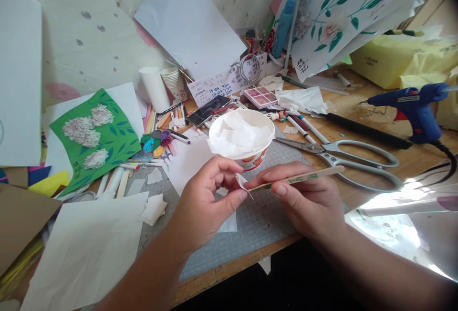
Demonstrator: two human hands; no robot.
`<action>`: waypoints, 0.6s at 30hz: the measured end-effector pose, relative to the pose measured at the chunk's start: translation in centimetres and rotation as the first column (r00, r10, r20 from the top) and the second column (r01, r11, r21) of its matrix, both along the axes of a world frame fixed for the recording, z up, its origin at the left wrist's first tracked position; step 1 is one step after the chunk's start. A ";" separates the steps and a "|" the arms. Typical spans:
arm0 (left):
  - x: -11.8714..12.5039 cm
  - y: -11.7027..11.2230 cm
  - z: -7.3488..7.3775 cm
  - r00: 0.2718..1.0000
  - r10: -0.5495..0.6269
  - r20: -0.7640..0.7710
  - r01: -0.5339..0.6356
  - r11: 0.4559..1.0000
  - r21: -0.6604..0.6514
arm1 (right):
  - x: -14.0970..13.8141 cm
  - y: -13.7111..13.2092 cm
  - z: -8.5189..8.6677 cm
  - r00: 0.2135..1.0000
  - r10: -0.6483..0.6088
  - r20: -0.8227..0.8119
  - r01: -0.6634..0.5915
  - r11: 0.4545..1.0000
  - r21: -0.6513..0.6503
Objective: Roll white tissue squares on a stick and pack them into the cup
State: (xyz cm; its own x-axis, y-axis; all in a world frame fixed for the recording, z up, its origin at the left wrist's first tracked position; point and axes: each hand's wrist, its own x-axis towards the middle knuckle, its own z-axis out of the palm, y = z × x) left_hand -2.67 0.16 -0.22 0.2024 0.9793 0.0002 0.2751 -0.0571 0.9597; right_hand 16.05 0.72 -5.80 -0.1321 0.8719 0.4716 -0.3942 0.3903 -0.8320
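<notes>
My left hand (pixel 203 203) pinches a small piece of white paper (pixel 242 182) between thumb and fingers. A flat wooden craft stick (pixel 317 173) with green print lies in the grip of my right hand (pixel 317 201), thumb along its near side. The stick's left end meets the paper piece at my left fingertips. Just beyond both hands stands a paper bowl (pixel 258 159) with a red pattern, and thin white paper pieces (pixel 239 132) fill it above the rim. Beneath my hands is a grey cutting mat (pixel 265 225).
Large scissors (pixel 331 151) lie right of the bowl, near a blue glue gun (pixel 417 110) with a cord. White sheets (pixel 89 244) and a green flower card (pixel 100 134) are at left. Behind are a phone (pixel 209 110), paper cups (pixel 153 89), pens and paint pots (pixel 156 142).
</notes>
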 end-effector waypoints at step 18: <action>0.4 0.0 0.4 0.994 0.027 0.106 -0.031 0.999 0.037 | -0.3 -0.1 -0.1 0.998 -0.012 -0.062 0.013 1.000 0.013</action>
State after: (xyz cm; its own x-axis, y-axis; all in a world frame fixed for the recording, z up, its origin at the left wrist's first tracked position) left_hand -2.25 0.14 0.18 0.1706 0.9837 0.0577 0.1746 -0.0878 0.9807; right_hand 15.77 0.62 -5.94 -0.0918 0.8666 0.4904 -0.4395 0.4066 -0.8009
